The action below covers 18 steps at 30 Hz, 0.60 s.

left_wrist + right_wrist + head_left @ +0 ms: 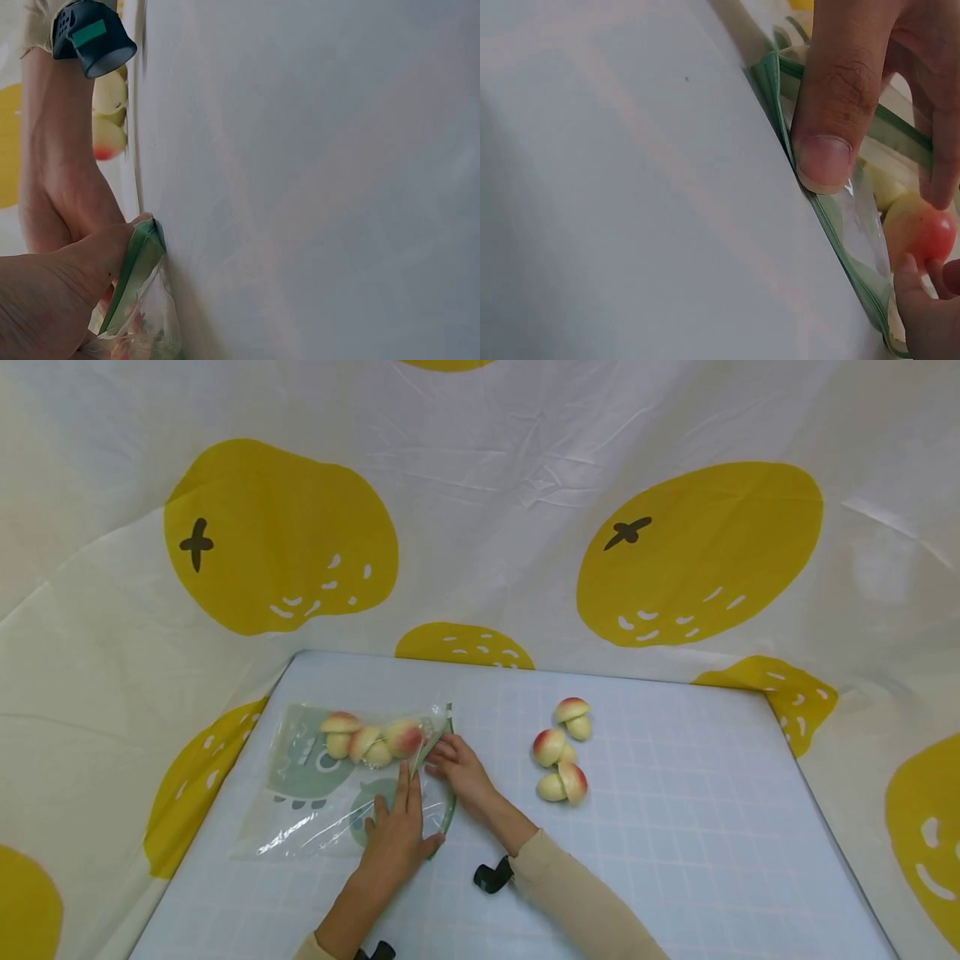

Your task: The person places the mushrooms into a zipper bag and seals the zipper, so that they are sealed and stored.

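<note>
A clear zip bag (300,827) with green cartoon prints lies flat on the table, its green-edged opening facing right. Inside, along its far side, are three toy mushrooms (340,732) with red-tinted caps. My left hand (393,837) rests on the bag near the opening, index and middle fingers stretched forward and thumb at the green seal (133,262). At the far part of the opening, my right hand (463,777) holds the bag's lip, with its thumb (836,120) pressed on the green edge and its other fingers bent beyond the raised upper layer.
Three more toy mushrooms (551,747) lie close together on the table to the right of my right hand. The table wears a pale checked cloth (675,827). Behind it hangs a white curtain (487,510) with big yellow fruit prints. Black wrist cameras (492,876) sit at both wrists.
</note>
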{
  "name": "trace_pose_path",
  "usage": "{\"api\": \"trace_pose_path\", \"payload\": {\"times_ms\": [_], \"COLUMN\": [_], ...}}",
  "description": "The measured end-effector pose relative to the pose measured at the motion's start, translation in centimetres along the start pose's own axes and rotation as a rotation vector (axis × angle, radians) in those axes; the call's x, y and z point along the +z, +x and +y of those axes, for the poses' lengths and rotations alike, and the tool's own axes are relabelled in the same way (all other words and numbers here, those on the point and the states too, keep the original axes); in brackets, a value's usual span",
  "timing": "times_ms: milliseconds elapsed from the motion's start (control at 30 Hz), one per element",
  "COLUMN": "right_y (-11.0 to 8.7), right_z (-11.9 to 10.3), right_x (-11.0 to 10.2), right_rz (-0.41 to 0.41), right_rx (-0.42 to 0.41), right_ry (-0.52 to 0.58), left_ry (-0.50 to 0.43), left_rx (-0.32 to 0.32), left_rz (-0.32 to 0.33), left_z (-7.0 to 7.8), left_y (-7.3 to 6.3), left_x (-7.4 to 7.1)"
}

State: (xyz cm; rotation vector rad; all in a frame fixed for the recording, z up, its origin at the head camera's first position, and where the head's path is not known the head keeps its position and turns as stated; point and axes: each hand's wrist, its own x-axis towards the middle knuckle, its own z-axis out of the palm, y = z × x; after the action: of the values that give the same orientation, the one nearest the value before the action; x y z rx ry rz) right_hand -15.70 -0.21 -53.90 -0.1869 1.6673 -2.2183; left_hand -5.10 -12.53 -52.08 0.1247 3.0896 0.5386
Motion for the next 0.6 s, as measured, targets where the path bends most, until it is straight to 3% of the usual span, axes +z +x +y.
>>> {"api": "trace_pose_path", "payload": {"times_ms": [233,600], "right_y": [0.5,1.3], "right_z": [-0.1,-0.4], "right_x": [0.1,0.9], "right_rz": [-0.107,-0.130], "right_rx": [0.045,0.132], "right_ry": [-0.002,0.003], "left_ry": [-0.010,-0.017], "left_rx": [-0.001,-0.008], "left_rz": [-0.004,-0.021], "left_z": [0.0,0.0], "left_y": [0.0,0.0], "left_x": [0.0,-0.2]}}
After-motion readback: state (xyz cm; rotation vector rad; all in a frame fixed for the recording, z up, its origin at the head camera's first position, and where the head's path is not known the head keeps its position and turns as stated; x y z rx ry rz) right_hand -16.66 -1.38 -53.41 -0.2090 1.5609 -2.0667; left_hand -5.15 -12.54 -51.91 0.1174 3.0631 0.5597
